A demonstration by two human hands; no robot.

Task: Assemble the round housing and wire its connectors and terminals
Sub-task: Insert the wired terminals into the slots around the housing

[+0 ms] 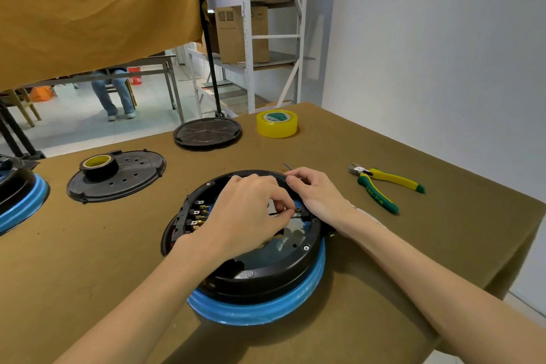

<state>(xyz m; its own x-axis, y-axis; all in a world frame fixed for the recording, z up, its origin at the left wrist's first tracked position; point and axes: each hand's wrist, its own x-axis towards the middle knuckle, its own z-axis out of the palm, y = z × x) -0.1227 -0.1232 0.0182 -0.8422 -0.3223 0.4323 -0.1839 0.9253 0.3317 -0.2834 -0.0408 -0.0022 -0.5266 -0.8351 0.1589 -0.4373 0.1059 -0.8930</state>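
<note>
Two bare hands work inside the round housing [257,272], a black ring-shaped shell sitting on a blue rim near the front middle of the brown table [369,245]. The left hand [245,216] reaches in from the near side, its thumb and forefinger pinched on a small brass-coloured terminal [297,211] at the housing's right inner wall; a thin dark wire runs from that pinch back under the palm. The right hand [313,190] lies over the far right rim, fingers curled, pinching a thin blue wire [287,167] whose end sticks up past the knuckles. On the housing's left inner wall, a row of brass connectors [198,214] sits beside a black block.

Right of the housing, well apart from it, lie green-and-yellow pliers [384,185] with the jaws pointing away to the left. Farther back stands a roll of yellow tape [277,123], and just left of it a black round cover [207,133] lies flat. To the left sits another black round plate [118,176] with holes in it, carrying a roll of black tape [99,167]. At the far left edge, a second blue-rimmed housing [20,198] is partly cut off. Beyond the table hang an ochre cloth [94,9] and white shelving [251,38] with cardboard boxes.
</note>
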